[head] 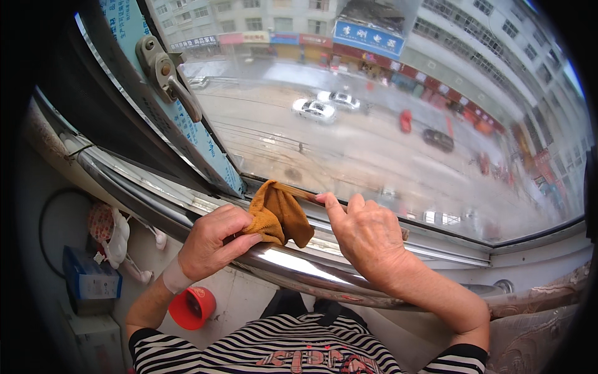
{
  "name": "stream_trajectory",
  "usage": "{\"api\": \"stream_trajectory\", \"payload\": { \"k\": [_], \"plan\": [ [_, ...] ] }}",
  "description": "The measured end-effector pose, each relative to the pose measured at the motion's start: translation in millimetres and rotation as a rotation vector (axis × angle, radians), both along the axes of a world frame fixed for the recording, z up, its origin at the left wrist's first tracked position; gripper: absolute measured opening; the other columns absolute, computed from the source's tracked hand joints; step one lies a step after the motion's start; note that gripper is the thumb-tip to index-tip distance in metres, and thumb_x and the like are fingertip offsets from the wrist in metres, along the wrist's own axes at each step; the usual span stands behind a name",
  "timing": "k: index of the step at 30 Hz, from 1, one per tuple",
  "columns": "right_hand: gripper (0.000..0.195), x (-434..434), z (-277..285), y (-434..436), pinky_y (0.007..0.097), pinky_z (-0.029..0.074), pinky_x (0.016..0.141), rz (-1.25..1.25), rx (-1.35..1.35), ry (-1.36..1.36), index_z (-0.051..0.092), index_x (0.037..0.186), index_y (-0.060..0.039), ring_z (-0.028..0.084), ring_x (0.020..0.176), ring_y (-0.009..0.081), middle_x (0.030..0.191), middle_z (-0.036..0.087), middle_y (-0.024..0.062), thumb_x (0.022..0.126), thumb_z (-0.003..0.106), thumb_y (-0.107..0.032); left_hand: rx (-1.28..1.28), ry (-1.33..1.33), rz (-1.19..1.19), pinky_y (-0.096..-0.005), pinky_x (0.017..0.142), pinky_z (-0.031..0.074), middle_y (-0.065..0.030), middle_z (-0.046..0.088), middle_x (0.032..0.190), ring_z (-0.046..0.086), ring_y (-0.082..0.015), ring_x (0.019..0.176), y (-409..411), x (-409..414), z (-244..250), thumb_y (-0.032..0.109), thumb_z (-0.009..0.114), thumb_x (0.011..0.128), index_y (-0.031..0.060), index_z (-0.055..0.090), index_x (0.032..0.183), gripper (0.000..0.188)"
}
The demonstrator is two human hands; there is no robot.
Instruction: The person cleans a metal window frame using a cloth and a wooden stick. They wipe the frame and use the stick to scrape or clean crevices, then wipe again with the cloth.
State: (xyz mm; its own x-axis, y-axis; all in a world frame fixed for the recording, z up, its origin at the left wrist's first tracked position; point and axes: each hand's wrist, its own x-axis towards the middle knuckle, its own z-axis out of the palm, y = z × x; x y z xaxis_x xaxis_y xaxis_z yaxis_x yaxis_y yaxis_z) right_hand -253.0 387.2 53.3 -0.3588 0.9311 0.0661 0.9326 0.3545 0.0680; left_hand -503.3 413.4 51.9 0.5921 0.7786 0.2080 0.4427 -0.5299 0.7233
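My left hand (212,240) pinches the lower left edge of a mustard-brown cloth (280,219) above the metal rail. A thin wooden stick (299,191) is gripped in my right hand (366,233), with its index finger laid along it. The stick's far end meets the top of the cloth, which hangs in folds from it; whether the tip is wrapped cannot be seen. Both hands are over the sliding-window track (327,233), at the foot of the glass pane (373,154). A pale patch (177,276) is stuck on my left wrist.
A shiny metal rail (299,264) runs between my body and the window. The window frame (187,126) carries a handle (168,77) at the left. Below stand a red bucket (192,308) and a blue box (91,273). Patterned fabric (532,327) lies at the right.
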Motion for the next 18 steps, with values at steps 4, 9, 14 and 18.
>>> {"api": "stream_trajectory", "payload": {
  "k": [4,9,14,18],
  "plan": [
    [0.040,-30,-8,22,0.0359,0.051,0.049,0.056,0.033,0.031,0.052,0.123,-0.0079,0.061,0.061,0.0249,0.071,0.054,0.0112,0.083,0.052,-0.005,0.006,-0.011,0.072,-0.0322,0.069,0.044,-0.0117,0.054,0.076,0.053,-0.0258,0.073,1,-8,-3,0.010,0.066,0.080,-0.0012,0.057,0.084,0.015],
    [0.043,-26,-6,15,0.0366,0.051,0.050,0.088,0.042,0.038,0.050,0.126,-0.0092,0.062,0.062,0.0262,0.074,0.054,0.0124,0.083,0.052,-0.004,0.069,0.025,0.065,-0.0337,0.069,0.043,-0.0103,0.057,0.079,0.052,-0.0252,0.074,-2,-10,-8,0.010,0.068,0.080,0.0002,0.059,0.085,0.015],
    [0.043,-16,1,7,0.0335,0.052,0.051,0.066,-0.002,-0.051,0.050,0.124,-0.0068,0.062,0.061,0.0243,0.073,0.055,0.0117,0.082,0.057,-0.007,0.102,0.011,0.022,-0.0345,0.073,0.044,-0.0117,0.058,0.084,0.054,-0.0276,0.079,-4,-7,-12,0.009,0.068,0.080,0.0001,0.060,0.086,0.013],
    [0.045,-26,-7,22,0.0370,0.052,0.050,0.078,-0.004,0.050,0.048,0.128,-0.0102,0.061,0.060,0.0269,0.073,0.054,0.0128,0.083,0.053,-0.005,0.095,0.049,0.011,-0.0349,0.073,0.045,-0.0125,0.059,0.085,0.055,-0.0291,0.080,-3,1,-12,0.008,0.066,0.080,-0.0003,0.060,0.087,0.013]
  ]
}}
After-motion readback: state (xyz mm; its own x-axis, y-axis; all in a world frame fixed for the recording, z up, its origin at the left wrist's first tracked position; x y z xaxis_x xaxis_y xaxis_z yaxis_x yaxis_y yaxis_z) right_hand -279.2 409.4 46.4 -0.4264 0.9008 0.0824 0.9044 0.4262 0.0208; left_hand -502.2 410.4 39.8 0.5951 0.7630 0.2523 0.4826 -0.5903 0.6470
